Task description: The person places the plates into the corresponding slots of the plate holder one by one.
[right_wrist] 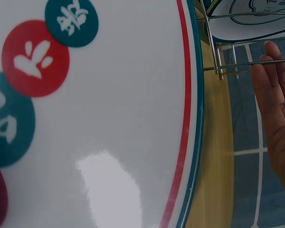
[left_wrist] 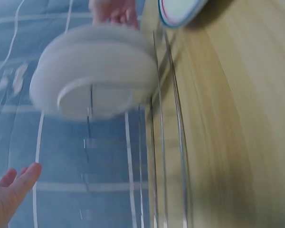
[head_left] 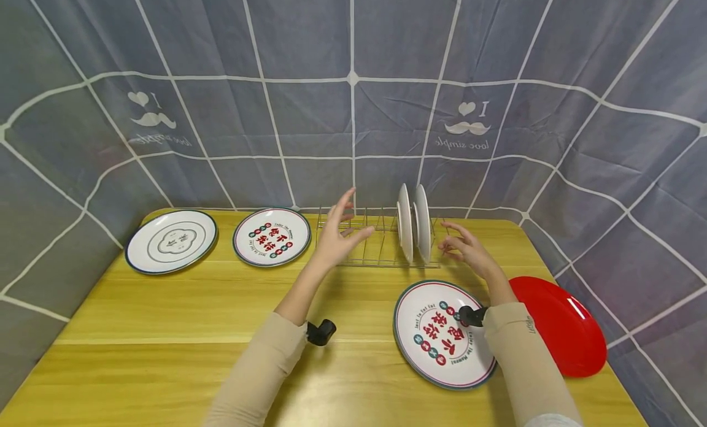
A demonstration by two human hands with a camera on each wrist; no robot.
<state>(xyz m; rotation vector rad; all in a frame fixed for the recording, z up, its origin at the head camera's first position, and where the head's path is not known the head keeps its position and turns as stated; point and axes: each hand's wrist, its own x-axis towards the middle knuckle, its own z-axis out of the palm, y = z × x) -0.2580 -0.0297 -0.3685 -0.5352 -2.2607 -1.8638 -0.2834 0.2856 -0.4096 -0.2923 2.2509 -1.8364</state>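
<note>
A wire dish rack (head_left: pixel 381 265) stands at the back of the table with two white plates (head_left: pixel 405 224) upright in its right part. My left hand (head_left: pixel 337 235) hovers over the rack's left part, thumb and fingers spread, holding nothing. In the left wrist view its fingers (left_wrist: pixel 23 183) are apart from the standing plates (left_wrist: pixel 99 57). Beside the rack's right end is my right hand (head_left: pixel 468 250), fingers loosely bent, gripping nothing. In the right wrist view its fingertips (right_wrist: pixel 270 52) overlap a rack wire (right_wrist: pixel 275 62), close to the patterned face of a racked plate (right_wrist: pixel 256 23).
Below my right forearm lies a round white plate (head_left: pixel 425 316) with red and teal print, partly covered by the arm. A red plate (head_left: pixel 569 329) lies at the right edge. Toward the back left are a printed plate (head_left: pixel 254 235) and a dark-rimmed plate (head_left: pixel 149 246). A grey curtain (head_left: pixel 309 120) backs the table.
</note>
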